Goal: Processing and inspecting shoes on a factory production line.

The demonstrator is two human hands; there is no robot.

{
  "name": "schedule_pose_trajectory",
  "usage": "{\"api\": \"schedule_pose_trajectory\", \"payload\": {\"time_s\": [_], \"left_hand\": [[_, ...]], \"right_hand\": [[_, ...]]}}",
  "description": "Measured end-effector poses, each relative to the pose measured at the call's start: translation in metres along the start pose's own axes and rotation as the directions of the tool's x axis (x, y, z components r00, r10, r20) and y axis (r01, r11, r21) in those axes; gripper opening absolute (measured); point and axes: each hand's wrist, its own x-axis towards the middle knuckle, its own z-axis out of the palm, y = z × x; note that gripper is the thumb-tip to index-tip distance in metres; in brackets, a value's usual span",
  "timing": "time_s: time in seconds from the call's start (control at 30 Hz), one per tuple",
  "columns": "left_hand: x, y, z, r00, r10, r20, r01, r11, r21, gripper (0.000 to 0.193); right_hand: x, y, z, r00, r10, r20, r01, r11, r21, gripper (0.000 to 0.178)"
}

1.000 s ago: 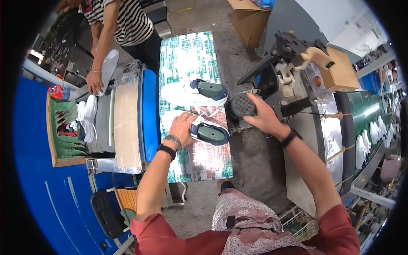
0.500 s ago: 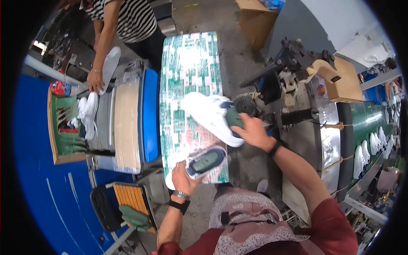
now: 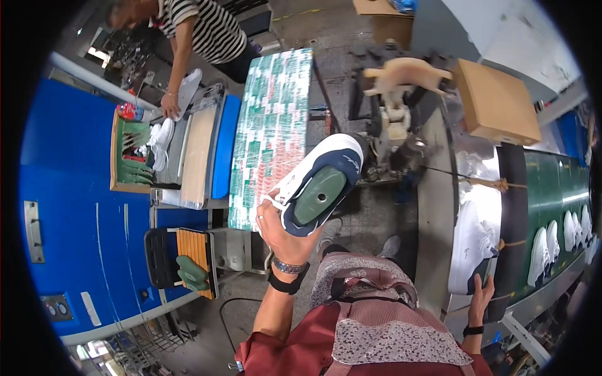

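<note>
My left hand [image 3: 285, 232] grips a white sneaker with a navy collar [image 3: 340, 164], held up in front of my body over the near end of the wrapped stack. Its opening faces up, and a green shoe last [image 3: 321, 195] with a round hole fills it. Off to the right, my right hand [image 3: 480, 301] is closed around the heel of a second white sneaker [image 3: 467, 241]. That sneaker is over the shiny metal strip beside the conveyor, and some of its heel is behind my fingers. I cannot tell whether its sole touches the metal.
A stack wrapped in clear film [image 3: 273, 125] stands ahead. Right of it is a machine with a curved tan pad [image 3: 407, 74]; a cardboard box [image 3: 495, 103] sits beyond. Several white sneakers line the green conveyor [image 3: 552, 188]. At far left, a person in a striped shirt [image 3: 216, 37] handles a shoe.
My right hand has carried its sneaker from above the wrapped stack over to the metal strip. My left hand has raised the other sneaker and moved it rightward. My view has turned right.
</note>
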Motion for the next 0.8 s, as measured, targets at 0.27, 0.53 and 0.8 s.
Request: {"api": "schedule_pose_trajectory", "payload": {"time_s": [0.27, 0.53, 0.8], "left_hand": [[-0.028, 0.118, 0.037, 0.947, -0.118, 0.297, 0.199, 0.945, -0.258, 0.076], [-0.096, 0.179, 0.139, 0.390, -0.175, 0.904, 0.914, 0.194, -0.357, 0.054], [-0.038, 0.166, 0.203, 0.327, 0.016, 0.945, 0.874, -0.385, -0.296, 0.069]], "right_hand": [[0.089, 0.047, -0.028, 0.785, -0.460, -0.416, 0.279, 0.861, -0.425, 0.067], [0.059, -0.152, 0.089, 0.753, -0.615, 0.235, 0.328, 0.660, 0.676, 0.116], [0.112, -0.257, 0.129, 0.731, -0.674, 0.103, 0.563, 0.681, 0.468, 0.103]]}}
